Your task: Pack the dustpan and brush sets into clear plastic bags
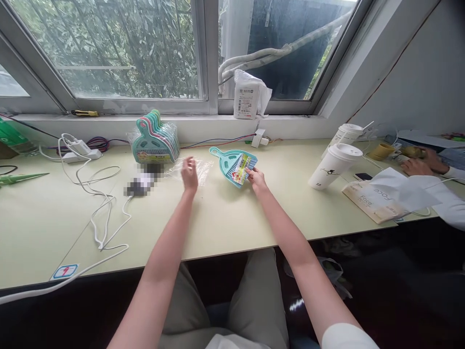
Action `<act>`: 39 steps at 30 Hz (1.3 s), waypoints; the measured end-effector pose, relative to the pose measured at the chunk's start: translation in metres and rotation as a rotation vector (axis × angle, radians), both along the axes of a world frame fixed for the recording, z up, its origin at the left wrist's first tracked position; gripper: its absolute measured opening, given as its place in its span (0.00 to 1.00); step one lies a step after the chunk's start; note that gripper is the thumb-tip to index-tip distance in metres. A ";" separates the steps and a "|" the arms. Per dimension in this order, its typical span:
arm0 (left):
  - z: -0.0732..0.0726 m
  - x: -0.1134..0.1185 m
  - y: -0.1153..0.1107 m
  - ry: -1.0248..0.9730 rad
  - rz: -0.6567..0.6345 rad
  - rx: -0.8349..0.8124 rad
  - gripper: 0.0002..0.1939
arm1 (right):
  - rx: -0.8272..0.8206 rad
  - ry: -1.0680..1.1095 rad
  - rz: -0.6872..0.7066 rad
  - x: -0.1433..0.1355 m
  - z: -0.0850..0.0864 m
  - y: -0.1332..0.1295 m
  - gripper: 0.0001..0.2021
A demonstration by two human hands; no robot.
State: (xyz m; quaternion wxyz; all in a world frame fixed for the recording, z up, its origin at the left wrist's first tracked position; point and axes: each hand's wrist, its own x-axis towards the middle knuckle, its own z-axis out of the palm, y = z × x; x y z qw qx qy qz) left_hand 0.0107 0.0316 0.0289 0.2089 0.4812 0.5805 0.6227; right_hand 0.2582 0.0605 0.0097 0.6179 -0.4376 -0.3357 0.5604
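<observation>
Head view. My right arm reaches nearly straight over the front edge of the table (225,223), slanting inward. The right hand (257,179) grips a teal dustpan (227,163) by its near right side, thumb over the printed label (243,167). The pan is out past the middle of the table's depth, tilted, loop handle pointing toward the back edge and to the left; cannot tell whether it touches the tabletop.

My left forearm angles up from the same front edge. Left hand (189,173) raised, fingers loosely curled, narrow; cannot tell whether anything is pinched in them. Just behind and beside it, crinkled clear film (204,170), thin and shiny, lies on the table.

Materials: pan of smooth, matt-looking plastic, fan-shaped, with fine blue-grey lines like bristles beside the glossy yellow-green label. Near the back edge, left of the film, a stack of dustpans (156,138), mostly teal with a pink rim among them, nested upright in clear wrap. Tabletop pale yellow-green, smooth. Toward the right end, a tapered white lidded cup (332,167) and a soft, creased tissue pack (376,198) at the front edge.
</observation>
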 end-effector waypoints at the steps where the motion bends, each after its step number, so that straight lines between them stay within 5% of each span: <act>1: -0.005 0.015 0.002 -0.126 -0.198 -0.111 0.15 | 0.014 -0.001 0.031 -0.004 0.000 -0.001 0.07; 3: -0.018 0.038 0.005 -0.282 -0.527 -0.286 0.18 | 0.019 -0.045 0.106 -0.010 0.000 -0.003 0.06; 5: -0.030 0.047 0.009 -0.367 -0.582 -0.297 0.23 | -0.053 -0.187 0.209 -0.011 -0.001 -0.003 0.03; 8: -0.039 0.039 0.015 -0.376 -0.431 -0.270 0.18 | -0.219 -0.390 0.290 -0.002 -0.002 0.002 0.06; 12: -0.039 0.024 0.022 -0.221 -0.237 -0.207 0.12 | -0.228 -0.383 0.063 0.028 0.002 0.013 0.06; 18: -0.036 0.029 0.018 -0.070 -0.237 -0.158 0.13 | -0.271 -0.542 -0.129 0.069 0.008 0.020 0.28; 22: -0.037 0.038 0.012 0.022 -0.287 -0.117 0.16 | 0.010 -1.106 -0.294 0.041 0.007 0.008 0.27; 27: -0.032 0.054 0.000 0.192 -0.368 -0.006 0.21 | 0.536 -1.427 -0.131 -0.024 0.006 -0.016 0.15; 35: -0.017 0.064 -0.005 0.149 -0.494 0.067 0.22 | 0.552 -1.343 -0.234 -0.028 0.011 -0.018 0.14; 39: -0.022 0.045 0.007 0.279 -0.262 -0.070 0.18 | 0.519 -1.092 -0.257 -0.020 0.034 -0.021 0.20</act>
